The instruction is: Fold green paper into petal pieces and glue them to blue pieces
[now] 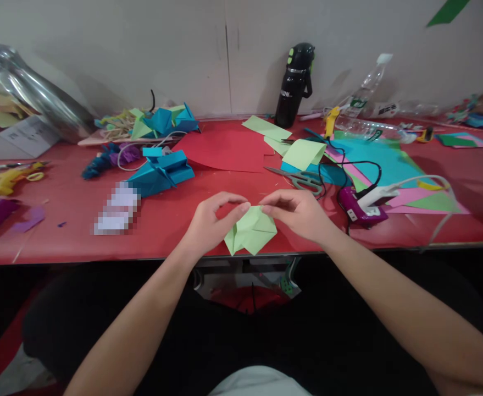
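Observation:
A folded light green paper (251, 230) is held near the front edge of the red table (68, 242), its pointed flaps facing me. My left hand (218, 220) pinches its upper left part between thumb and fingers. On the upper right side, my right hand (293, 213) grips the paper the same way. Just beyond my right hand lies a pair of grey-green scissors (301, 180). Folded blue paper pieces (162, 170) rest to the left, past a blurred white item (120, 209).
A red paper sheet (225, 148) lies behind my hands. At the right are a purple power socket (359, 209) with cables and coloured sheets (377, 159). A black bottle (294, 88) stands at the back. Far left are a metal flask (43, 96) and a yellow glue gun (12, 179).

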`<state>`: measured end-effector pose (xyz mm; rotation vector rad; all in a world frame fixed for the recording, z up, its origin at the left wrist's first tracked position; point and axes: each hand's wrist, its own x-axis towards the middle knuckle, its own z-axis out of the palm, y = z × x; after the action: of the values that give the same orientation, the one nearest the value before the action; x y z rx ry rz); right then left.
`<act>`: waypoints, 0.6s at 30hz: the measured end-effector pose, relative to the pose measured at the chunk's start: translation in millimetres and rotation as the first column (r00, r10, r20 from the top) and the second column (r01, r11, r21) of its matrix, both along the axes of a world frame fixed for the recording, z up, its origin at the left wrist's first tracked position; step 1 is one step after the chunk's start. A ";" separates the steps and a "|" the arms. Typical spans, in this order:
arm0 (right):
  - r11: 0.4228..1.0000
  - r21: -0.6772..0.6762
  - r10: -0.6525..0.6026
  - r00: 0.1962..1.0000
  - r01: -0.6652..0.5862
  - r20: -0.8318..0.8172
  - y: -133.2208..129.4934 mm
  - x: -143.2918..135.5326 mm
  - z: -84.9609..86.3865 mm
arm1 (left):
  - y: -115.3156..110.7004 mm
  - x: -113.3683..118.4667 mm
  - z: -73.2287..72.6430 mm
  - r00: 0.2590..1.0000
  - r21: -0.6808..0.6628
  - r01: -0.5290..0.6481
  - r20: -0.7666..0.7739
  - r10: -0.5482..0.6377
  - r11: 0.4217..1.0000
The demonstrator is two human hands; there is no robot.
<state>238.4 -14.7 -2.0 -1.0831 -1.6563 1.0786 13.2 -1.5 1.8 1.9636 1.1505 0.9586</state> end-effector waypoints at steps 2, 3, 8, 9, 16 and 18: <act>1.000 -0.021 -0.020 1.000 0.020 -0.018 -0.9 -2.6 0.1 | -2.3 0.9 1.5 0.997 -0.108 0.073 0.037 -0.070 0.991; 0.999 -0.038 -0.032 0.999 0.031 -0.019 -0.9 -3.1 0.0 | -3.1 1.0 1.5 0.995 -0.136 0.094 0.052 -0.088 0.986; 0.990 -0.139 0.002 0.998 -0.010 -0.057 1.4 0.6 0.2 | -3.1 -1.2 -1.4 0.991 -0.156 0.083 0.118 -0.065 0.984; 0.989 -0.149 0.010 0.997 -0.022 -0.077 1.8 1.3 0.6 | -3.0 -1.7 -1.8 0.990 -0.164 0.079 0.128 -0.059 0.983; 0.995 -0.099 -0.011 1.000 0.013 0.024 1.2 -0.3 2.9 | -4.7 1.0 -2.9 0.989 -0.185 0.097 0.131 -0.073 0.978; 0.997 -0.075 -0.020 0.999 0.024 0.049 0.6 -1.4 2.0 | -5.0 2.5 -3.9 0.988 -0.186 0.093 0.138 -0.068 0.978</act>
<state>237.0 -14.1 0.0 -1.1820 -1.6492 1.1167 15.8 -6.5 -2.1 1.7539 1.0408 0.8857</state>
